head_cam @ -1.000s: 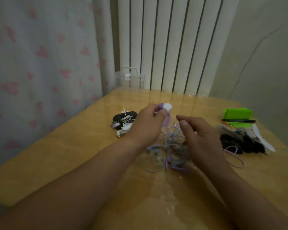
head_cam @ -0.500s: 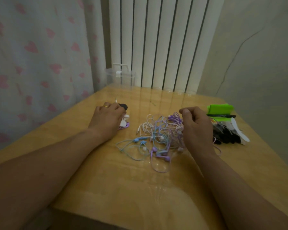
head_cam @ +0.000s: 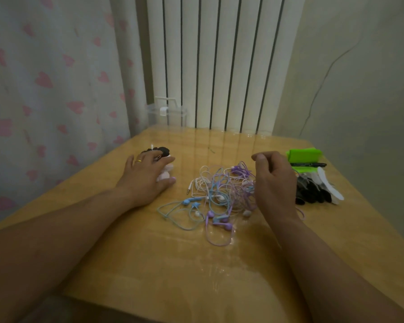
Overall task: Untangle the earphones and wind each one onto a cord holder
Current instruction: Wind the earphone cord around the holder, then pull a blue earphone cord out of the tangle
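A tangle of earphones in purple, blue and white lies mid-table, with a white jack plug sticking out on its left. My right hand is at the tangle's right edge, fingers curled, and purple cords run in under them. My left hand rests with relaxed fingers on the pile of wound earphones at the left. A white holder wound with pale cord shows under the palm. Black cord holders and white ones lie in a heap at the right.
A green pouch with a black pen on it sits at the far right. A clear plastic box stands at the table's back edge by the radiator. A curtain hangs along the left side.
My left hand carried the wound white holder from above the tangle to the pile at the left and now rests on it. My right hand stayed at the tangle.
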